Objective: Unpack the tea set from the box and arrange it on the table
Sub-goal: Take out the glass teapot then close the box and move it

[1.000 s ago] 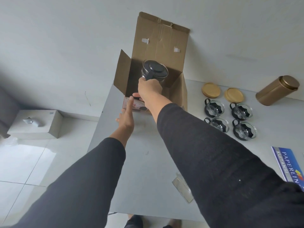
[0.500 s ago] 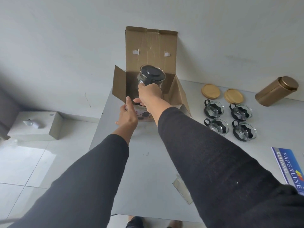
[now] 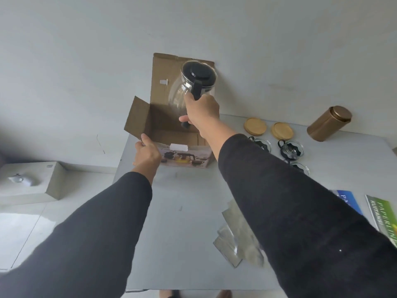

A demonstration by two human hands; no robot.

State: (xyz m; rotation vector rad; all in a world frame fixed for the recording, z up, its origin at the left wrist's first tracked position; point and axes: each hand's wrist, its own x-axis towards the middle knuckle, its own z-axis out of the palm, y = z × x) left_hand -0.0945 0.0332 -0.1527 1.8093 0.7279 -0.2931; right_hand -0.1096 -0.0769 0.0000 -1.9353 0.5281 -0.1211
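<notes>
A glass teapot point(image 3: 182, 89) with a black lid and black handle hangs in the air above the open cardboard box point(image 3: 163, 125). My right hand point(image 3: 202, 110) is shut on its handle. My left hand point(image 3: 147, 152) grips the box's near left corner at the far left of the grey table point(image 3: 189, 211). Glass cups with black holders point(image 3: 292, 148) stand to the right of the box, partly hidden by my right arm. Two round wooden lids point(image 3: 255, 126) lie behind them.
A gold canister point(image 3: 328, 122) lies tilted at the back right by the wall. Clear plastic wrapping point(image 3: 234, 239) lies near the table's front. Paper packs point(image 3: 382, 218) sit at the right edge. A white block point(image 3: 32, 181) is on the floor at the left.
My right hand has lifted the teapot up out of the box and a little to the right. My left hand has stayed on the box's near corner.
</notes>
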